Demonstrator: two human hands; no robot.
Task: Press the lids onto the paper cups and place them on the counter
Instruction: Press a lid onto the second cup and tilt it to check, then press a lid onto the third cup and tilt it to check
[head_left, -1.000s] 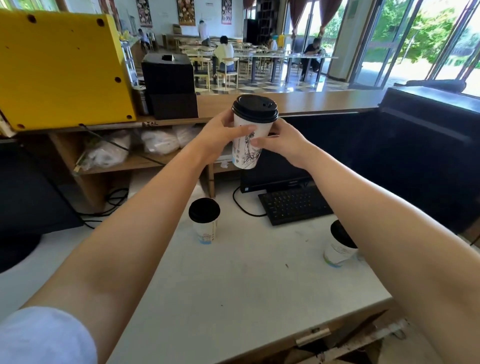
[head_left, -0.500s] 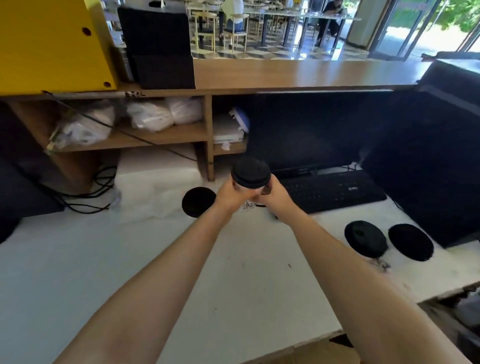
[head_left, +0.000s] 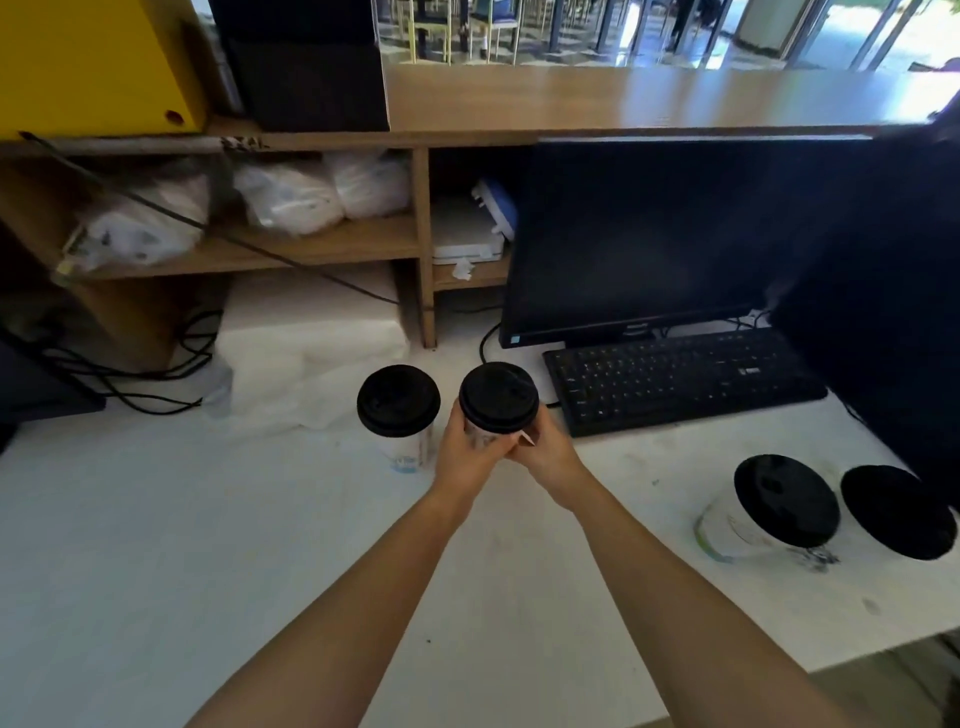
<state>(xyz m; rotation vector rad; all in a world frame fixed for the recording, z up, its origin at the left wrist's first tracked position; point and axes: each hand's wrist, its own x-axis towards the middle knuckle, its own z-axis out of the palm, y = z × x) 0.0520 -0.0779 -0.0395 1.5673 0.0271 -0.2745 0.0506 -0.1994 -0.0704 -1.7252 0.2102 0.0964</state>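
Observation:
Both my hands hold one white paper cup with a black lid (head_left: 497, 399) low over the white counter (head_left: 208, 545). My left hand (head_left: 465, 457) wraps its left side and my right hand (head_left: 545, 452) its right side. I cannot tell whether the cup's base touches the counter. Just to its left stands a second lidded cup (head_left: 399, 402), close beside my left hand. Two more lidded cups (head_left: 784, 501) (head_left: 896, 512) stand at the right near the counter's front edge.
A black keyboard (head_left: 680, 379) and a dark monitor (head_left: 670, 234) sit right of the held cup. Wooden shelves (head_left: 249, 254) with plastic bags and cables fill the back left. A higher wooden counter (head_left: 623, 98) runs along the back, with a yellow box (head_left: 88, 62) on it.
The lidded cup has come down from chest height in front of the back counter to just above the white counter, beside the other cup. My view has tilted downward.

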